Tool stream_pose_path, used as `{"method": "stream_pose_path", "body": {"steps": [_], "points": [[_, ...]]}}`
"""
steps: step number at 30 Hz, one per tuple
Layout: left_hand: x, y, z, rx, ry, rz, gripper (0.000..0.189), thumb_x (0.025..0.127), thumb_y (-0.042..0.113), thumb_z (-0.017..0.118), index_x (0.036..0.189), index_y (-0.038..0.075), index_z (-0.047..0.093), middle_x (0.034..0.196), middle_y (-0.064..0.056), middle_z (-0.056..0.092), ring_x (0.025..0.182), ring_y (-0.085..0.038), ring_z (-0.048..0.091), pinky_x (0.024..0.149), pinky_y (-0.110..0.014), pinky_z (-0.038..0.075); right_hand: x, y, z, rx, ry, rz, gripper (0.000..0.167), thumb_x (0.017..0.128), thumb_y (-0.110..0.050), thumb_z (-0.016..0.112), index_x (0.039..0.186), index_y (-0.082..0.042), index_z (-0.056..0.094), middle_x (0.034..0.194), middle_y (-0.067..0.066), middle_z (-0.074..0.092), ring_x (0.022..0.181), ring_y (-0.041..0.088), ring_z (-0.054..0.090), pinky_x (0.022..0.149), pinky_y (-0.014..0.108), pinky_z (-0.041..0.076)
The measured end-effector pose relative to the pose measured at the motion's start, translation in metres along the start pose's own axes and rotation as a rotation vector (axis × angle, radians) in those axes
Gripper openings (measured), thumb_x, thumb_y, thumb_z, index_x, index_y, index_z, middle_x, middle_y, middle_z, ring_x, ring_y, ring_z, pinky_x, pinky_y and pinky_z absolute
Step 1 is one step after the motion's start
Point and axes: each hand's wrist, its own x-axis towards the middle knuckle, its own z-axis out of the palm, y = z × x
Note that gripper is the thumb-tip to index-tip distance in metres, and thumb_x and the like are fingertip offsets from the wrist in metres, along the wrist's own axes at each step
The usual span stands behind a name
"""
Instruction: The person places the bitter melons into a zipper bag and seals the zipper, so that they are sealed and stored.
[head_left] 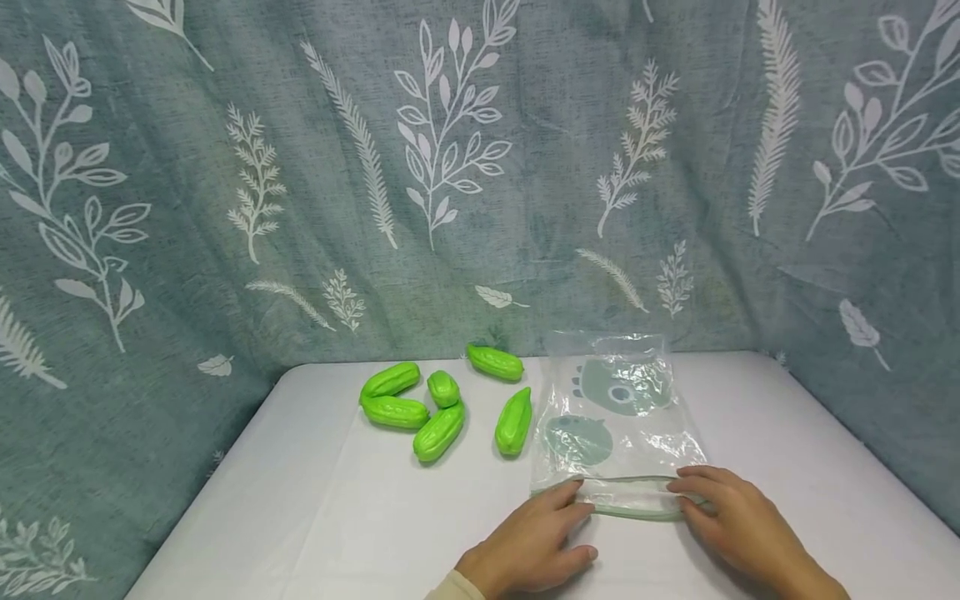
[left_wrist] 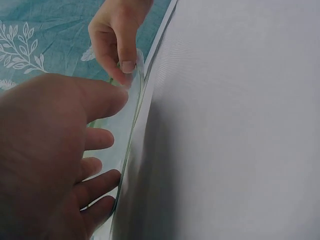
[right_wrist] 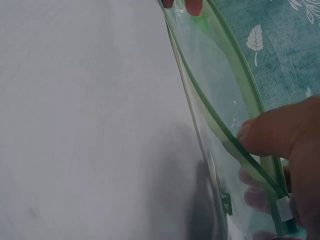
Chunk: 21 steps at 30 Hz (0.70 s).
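Nearest, at the lower edge of the head view, a person's left hand [head_left: 534, 537], with a light sleeve [head_left: 453, 587] at its wrist, has its grip loose: the fingers are extended and touch the left part of the bag's mouth, and the thumb stands apart. To its right, the right hand [head_left: 742, 522] has its grip closed on the bag's edge, the thumb inside the mouth and the fingers visible behind the clear plastic. The bag [head_left: 645, 444] lies flat on the white counter [head_left: 360, 517], with its mouth toward the person. The two green strips of the mouth are parted, and a small white slider [right_wrist: 285, 208] sits at the right end. Farther along, the transparent wall carries grey-green animal shapes [head_left: 577, 440], and the white surface is seen through it. To the left of the bag, outside it, six green ridged pieces [head_left: 438, 433] lie on the counter: four in a touching group, one near the bag, and one farther back. Behind all hangs a blue-green cloth [head_left: 420, 292] with white leaf patterns.
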Motion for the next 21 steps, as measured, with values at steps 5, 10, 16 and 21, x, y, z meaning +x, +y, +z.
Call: {"method": "stream_pose_path", "body": {"steps": [5, 10, 16, 21], "points": [[-0.002, 0.0, -0.002, -0.016, -0.007, -0.014, 0.046, 0.1, 0.041, 0.055, 0.136, 0.015, 0.061, 0.154, -0.012, 0.042, 0.141, -0.017, 0.04, 0.111, -0.029, 0.036, 0.001, -0.001, -0.001, -0.042, -0.105, 0.131, 0.013, 0.086, -0.022, 0.078, 0.099, -0.017, 0.078, 0.118, 0.013, 0.068, 0.11, 0.042, 0.062, 0.085, 0.065, 0.048], [-0.001, 0.002, -0.004, -0.026, -0.049, -0.026, 0.047, 0.1, 0.043, 0.055, 0.137, 0.016, 0.061, 0.156, -0.014, 0.038, 0.142, -0.018, 0.037, 0.112, -0.029, 0.035, 0.005, -0.001, -0.004, -0.077, -0.16, 0.213, 0.023, 0.093, -0.028, 0.069, 0.097, -0.008, 0.078, 0.122, 0.02, 0.066, 0.114, 0.047, 0.058, 0.086, 0.067, 0.047], [-0.001, 0.003, -0.005, 0.005, -0.047, -0.024, 0.046, 0.099, 0.043, 0.056, 0.133, 0.013, 0.063, 0.155, -0.015, 0.039, 0.142, -0.018, 0.038, 0.112, -0.029, 0.034, 0.008, 0.0, -0.001, -0.058, -0.208, 0.273, 0.026, 0.093, -0.022, 0.069, 0.093, 0.003, 0.077, 0.12, 0.028, 0.064, 0.114, 0.052, 0.056, 0.092, 0.067, 0.044], [-0.003, 0.003, -0.006, 0.051, -0.037, -0.053, 0.045, 0.098, 0.044, 0.057, 0.129, 0.013, 0.066, 0.152, -0.017, 0.043, 0.14, -0.021, 0.042, 0.112, -0.031, 0.036, 0.011, 0.0, 0.005, -0.037, -0.224, 0.266, 0.015, 0.088, -0.018, 0.072, 0.086, -0.004, 0.078, 0.118, 0.028, 0.065, 0.113, 0.051, 0.057, 0.092, 0.066, 0.044]]}}
